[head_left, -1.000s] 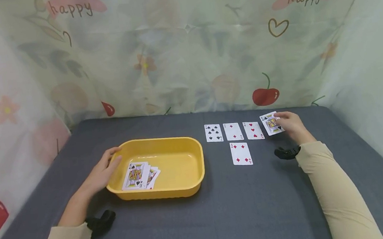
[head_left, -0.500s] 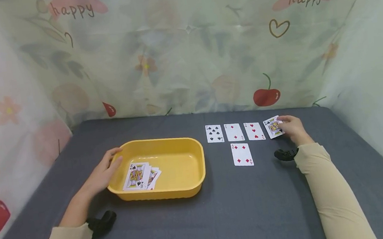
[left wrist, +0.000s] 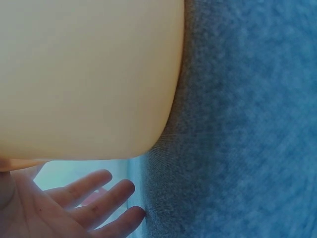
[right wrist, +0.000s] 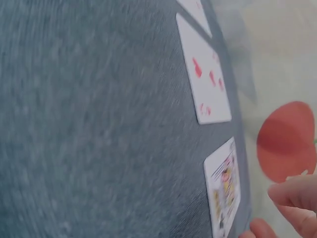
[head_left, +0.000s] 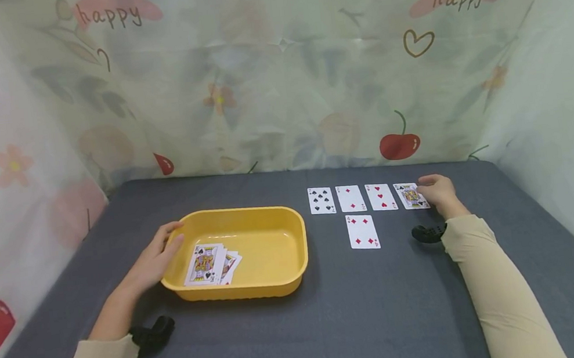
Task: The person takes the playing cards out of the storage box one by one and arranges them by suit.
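My left hand [head_left: 156, 257] holds the left rim of a yellow plastic tray [head_left: 257, 291], the thumb lying over the inner side. In the left wrist view, several fingers spread loosely beside the tray's wall [left wrist: 94, 84]. Inside the tray lie overlapping playing cards, a king of spades [head_left: 204, 263] on top. At the right end of a card row, my right hand [head_left: 439, 193] hovers by the right edge of a king of clubs [head_left: 411, 196]. That card lies flat, and the right wrist view shows the fingertips [right wrist: 287, 191] apart from it.
Left of the king of clubs lie a three of hearts [head_left: 381, 197], a two of diamonds [head_left: 350, 198] and a seven of spades [head_left: 321, 200]. Below them sits a four of diamonds [head_left: 362, 231]. A patterned curtain [head_left: 282, 86] stands behind the dark grey tabletop [head_left: 334, 326].
The king of clubs has gone from tilted in my right hand's fingers to flat and level with the row. The fingers have let go of it. My left hand and the tray stay put.
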A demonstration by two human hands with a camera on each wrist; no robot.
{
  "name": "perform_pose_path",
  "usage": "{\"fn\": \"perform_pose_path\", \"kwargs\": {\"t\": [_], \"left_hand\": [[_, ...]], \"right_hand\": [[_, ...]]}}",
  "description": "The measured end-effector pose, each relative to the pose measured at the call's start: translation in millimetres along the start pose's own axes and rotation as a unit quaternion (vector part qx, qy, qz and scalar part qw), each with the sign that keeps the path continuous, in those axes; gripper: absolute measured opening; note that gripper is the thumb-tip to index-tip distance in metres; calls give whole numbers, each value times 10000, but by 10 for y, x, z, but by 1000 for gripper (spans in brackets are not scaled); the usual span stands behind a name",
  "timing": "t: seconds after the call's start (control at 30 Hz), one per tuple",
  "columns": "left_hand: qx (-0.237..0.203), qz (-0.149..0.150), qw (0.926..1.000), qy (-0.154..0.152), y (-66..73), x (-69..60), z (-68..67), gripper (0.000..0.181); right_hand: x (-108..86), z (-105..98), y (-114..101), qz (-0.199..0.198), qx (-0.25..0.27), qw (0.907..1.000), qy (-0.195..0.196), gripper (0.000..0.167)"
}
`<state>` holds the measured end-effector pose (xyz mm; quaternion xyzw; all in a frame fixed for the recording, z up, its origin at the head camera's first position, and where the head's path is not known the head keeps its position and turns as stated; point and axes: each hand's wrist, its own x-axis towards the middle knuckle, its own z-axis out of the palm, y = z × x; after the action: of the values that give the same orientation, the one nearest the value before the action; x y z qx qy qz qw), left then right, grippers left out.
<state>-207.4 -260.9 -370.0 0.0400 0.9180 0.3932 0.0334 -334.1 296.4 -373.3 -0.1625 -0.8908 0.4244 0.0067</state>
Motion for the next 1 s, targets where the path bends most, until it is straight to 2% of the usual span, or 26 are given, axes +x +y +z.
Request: {"fn": "perform_pose_path", "kwargs": {"t": [0.17,0.3,0.4,0.53,0.73,0.9,1.0], "left_hand": [[-11,-2,10000,-7,-7,-7,-6,57],[-11,8,10000,-1,-13,-11,-7,57],[-5,13,10000,-4,-10,-16,-9,57],[-4,22,10000,-3,1,-19,-7,57],[-1,82,9999,128,-22,-7,13,55],[-76,62,10000,2,-14,-10,1,57],[-66,19,10000,-27,2,-14,-3,57]], "right_hand": [[-68,42,-146,-319,-17,9994,-162,46],[-203,136,-381,-824,39,9948,-593,43],[-340,240,-605,-1264,-33,9878,-911,40],[-501,404,-898,-1788,-15,9747,-1340,38],[-772,646,-1295,-2445,327,9476,-2028,35],[-982,848,-1561,-2866,365,9256,-2445,30],[-1092,970,-1697,-3044,302,9154,-2617,26]]}}
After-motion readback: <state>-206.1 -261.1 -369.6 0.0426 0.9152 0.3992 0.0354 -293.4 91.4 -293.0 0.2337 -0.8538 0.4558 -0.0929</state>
